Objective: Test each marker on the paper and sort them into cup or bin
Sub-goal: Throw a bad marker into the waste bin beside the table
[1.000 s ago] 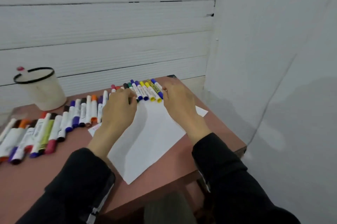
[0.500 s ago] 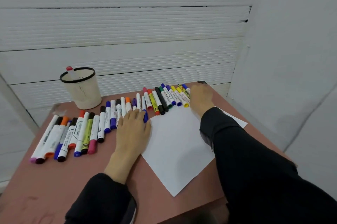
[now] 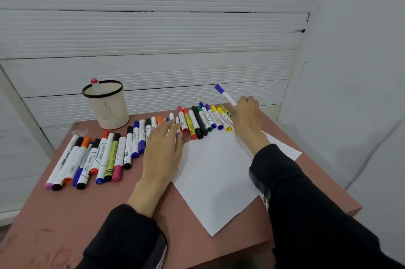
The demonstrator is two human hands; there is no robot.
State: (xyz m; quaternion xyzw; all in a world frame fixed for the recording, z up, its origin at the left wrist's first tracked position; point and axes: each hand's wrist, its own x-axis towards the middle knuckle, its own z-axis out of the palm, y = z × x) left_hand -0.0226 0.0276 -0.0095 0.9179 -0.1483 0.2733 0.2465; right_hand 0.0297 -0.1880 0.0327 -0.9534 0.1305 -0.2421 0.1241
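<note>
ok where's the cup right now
The cup stands at the table's far left edge by the wall, behind the marker row, with a red-capped marker standing in it.

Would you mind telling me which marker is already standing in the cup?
The red-capped marker: it stands upright in the cup at its left rim, while the others lie on the table or are held.

**Blue-capped marker lifted above the row**

The right hand (image 3: 247,115) grips a white marker with a blue cap (image 3: 224,94), held tilted above the far right end of the marker row (image 3: 140,143) on the reddish desk (image 3: 65,214). The left hand (image 3: 163,150) lies flat, fingers (image 3: 173,126) straight, across the row's middle beside the white paper (image 3: 217,172). A cream cup (image 3: 106,104) with a black rim holds one red-capped marker (image 3: 95,85).
</note>
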